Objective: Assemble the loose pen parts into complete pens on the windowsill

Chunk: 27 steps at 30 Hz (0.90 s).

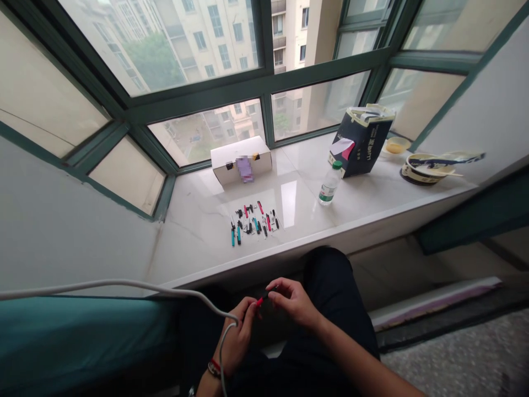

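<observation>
Both hands are low in the view, over my dark-trousered lap. My left hand [238, 333] is closed around one end of a small red and black pen-like piece [261, 300]. My right hand [291, 300] pinches its other, dark end with fingertips. A white cable [124, 284] runs from the left across my left wrist. Ahead on the white marble window sill [198, 231] lie several small blue, red and black pen parts [254, 220], out of reach of both hands.
A white cardboard box [242, 160] stands behind the parts near the window. A plastic water bottle [329, 184] with a green cap and a dark paper bag [361, 140] sit to the right. Paper bowls [427, 165] lie at far right. A teal cushion [74, 342] is at lower left.
</observation>
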Tool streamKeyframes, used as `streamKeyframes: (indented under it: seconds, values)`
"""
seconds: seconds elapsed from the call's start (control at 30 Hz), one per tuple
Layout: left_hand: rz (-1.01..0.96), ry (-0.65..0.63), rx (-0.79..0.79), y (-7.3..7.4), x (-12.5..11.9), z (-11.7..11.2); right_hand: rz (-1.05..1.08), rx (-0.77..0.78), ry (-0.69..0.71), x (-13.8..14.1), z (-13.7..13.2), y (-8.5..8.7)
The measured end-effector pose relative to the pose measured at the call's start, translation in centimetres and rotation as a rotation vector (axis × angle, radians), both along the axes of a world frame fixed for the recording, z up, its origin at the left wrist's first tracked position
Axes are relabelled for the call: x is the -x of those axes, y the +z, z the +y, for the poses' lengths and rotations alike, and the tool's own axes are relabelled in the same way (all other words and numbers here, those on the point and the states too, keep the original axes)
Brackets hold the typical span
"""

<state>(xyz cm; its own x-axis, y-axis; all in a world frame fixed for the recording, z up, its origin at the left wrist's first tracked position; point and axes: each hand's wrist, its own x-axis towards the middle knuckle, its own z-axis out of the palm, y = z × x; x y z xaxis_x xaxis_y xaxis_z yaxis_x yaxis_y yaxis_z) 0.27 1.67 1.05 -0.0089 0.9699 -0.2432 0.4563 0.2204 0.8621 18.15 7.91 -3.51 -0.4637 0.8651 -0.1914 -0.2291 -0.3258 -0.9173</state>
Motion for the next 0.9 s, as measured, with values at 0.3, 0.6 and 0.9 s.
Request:
streamKeyframes:
  seconds: [0.3,0.6,0.9]
  values:
    - [-0.128,-0.026,0.010,0.1,-0.9,-0.8,0.021,-0.001,0.074,0.2,-0.9,0.9]
    - [-0.180,0.033,0.004,0.0,-1.0,-1.6,-0.015,-0.045,-0.099,0.2,-1.0,0.9]
    - [-0.293,0.105,0.062,-1.6,-1.3,-2.0,0.043,-0.008,-0.161,-0.2,-0.4,2.3]
